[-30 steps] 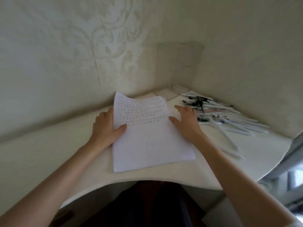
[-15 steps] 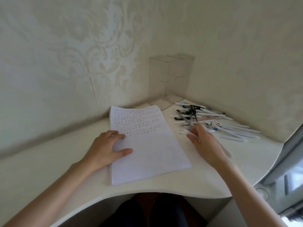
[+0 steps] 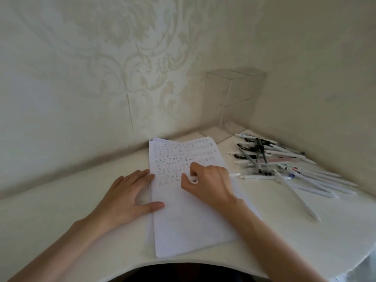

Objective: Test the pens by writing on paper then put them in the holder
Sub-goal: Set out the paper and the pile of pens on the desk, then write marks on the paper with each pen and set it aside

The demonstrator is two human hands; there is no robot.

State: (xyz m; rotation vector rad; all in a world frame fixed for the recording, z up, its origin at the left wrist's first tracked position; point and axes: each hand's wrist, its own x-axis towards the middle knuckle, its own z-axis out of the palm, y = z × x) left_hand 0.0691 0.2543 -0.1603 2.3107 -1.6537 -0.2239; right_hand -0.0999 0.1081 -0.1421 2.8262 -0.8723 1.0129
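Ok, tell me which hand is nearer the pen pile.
Right. The right hand, gripping a white pen over the paper, sits just left of the pen pile; the left hand rests on the paper's left edge, farther from it.

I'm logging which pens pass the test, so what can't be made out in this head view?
All in the head view:
- Tip of the white pen in the right hand: hidden inside that hand's grip, so contact with the paper is unclear.
- The marks on the paper: too small and blurred to read.
- The pile of pens: overlapping, so no sure count.
- The clear holder: faint against the wall; contents unclear.
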